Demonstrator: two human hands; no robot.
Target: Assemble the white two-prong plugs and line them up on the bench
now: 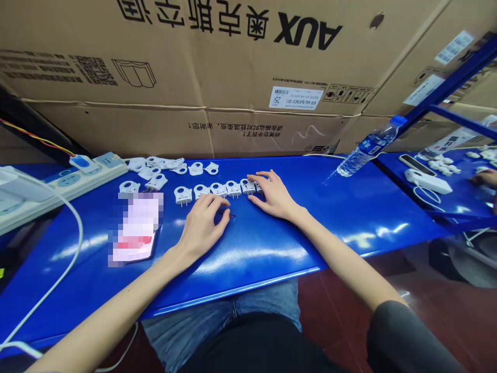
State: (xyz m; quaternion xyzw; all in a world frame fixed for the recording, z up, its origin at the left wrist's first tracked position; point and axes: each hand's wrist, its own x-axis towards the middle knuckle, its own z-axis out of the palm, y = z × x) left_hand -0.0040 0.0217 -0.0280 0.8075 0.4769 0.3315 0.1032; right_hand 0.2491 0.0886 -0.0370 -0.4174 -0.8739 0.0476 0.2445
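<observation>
A row of small white plug parts with metal pins lies across the middle of the blue table. My right hand rests flat at the right end of that row, fingers spread over the last pieces. My left hand lies palm down just in front of the row, fingers curled toward a tiny dark and red component by its fingertips. Whether it pinches that piece is hidden. More white plug parts lie loose farther back on the left.
A phone lies left of my left hand. A white power strip with cables sits at the far left. A water bottle lies at the right. Large cardboard boxes wall the back. Another person's hand shows at a neighbouring table.
</observation>
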